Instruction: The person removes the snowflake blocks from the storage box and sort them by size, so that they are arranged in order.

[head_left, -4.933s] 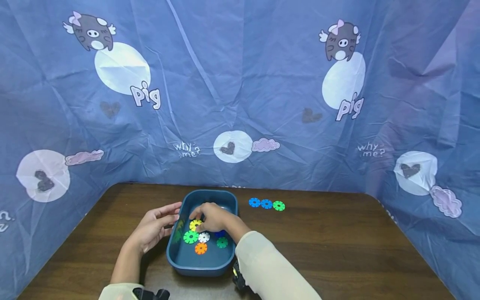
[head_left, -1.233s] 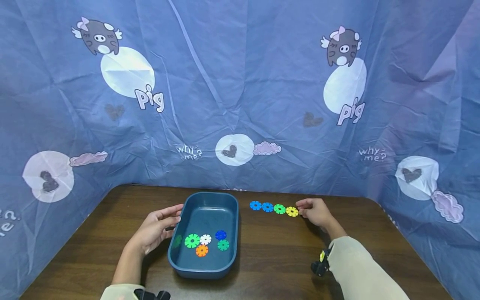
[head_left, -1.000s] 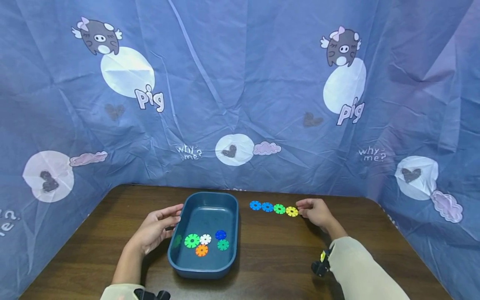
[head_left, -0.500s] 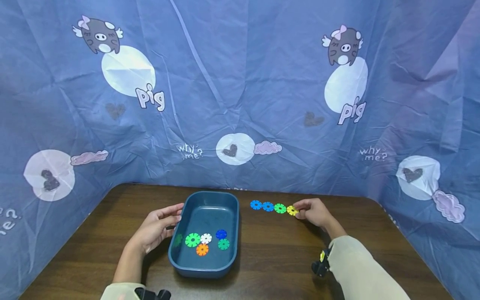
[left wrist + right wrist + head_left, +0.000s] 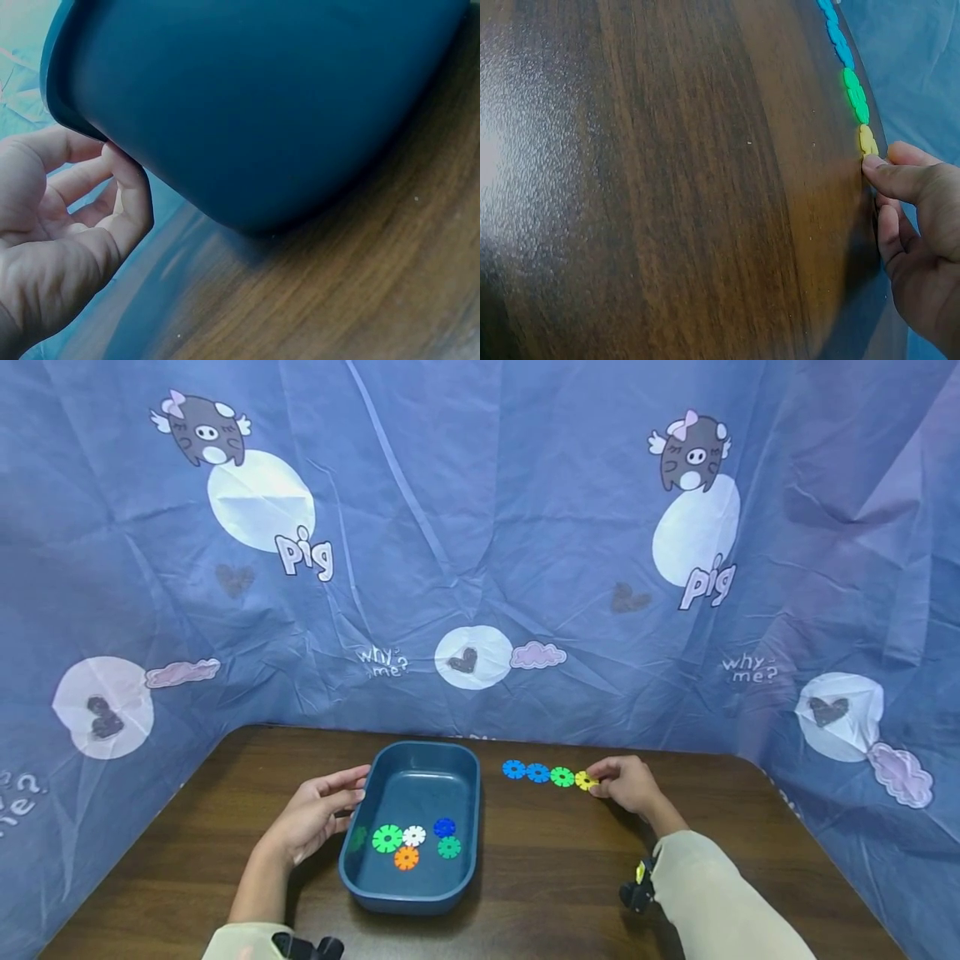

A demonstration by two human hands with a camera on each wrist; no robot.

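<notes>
My right hand (image 5: 630,783) pinches the right edge of a yellow interlocking disc (image 5: 584,780) between thumb and finger. That disc ends a row on the table, with a green disc (image 5: 562,777) beside it, then a blue disc (image 5: 537,773) and another blue disc (image 5: 513,769) at the left. In the right wrist view the yellow disc (image 5: 866,139) lies flat under the thumb tip. My left hand (image 5: 313,814) rests its fingertips against the outer left wall of a dark blue tray (image 5: 408,897). The left wrist view has these fingers just below the tray's rim (image 5: 75,124).
Inside the tray's near half lie a large green disc (image 5: 387,838), a white disc (image 5: 414,836), an orange disc (image 5: 407,858), a dark blue disc (image 5: 444,827) and a teal disc (image 5: 449,847). A patterned blue curtain (image 5: 480,568) hangs behind the wooden table (image 5: 555,877).
The yellow disc has gone from the tray to the row's right end. My right hand came out of the tray, then shifted slightly left onto the disc. My left hand stayed at the tray.
</notes>
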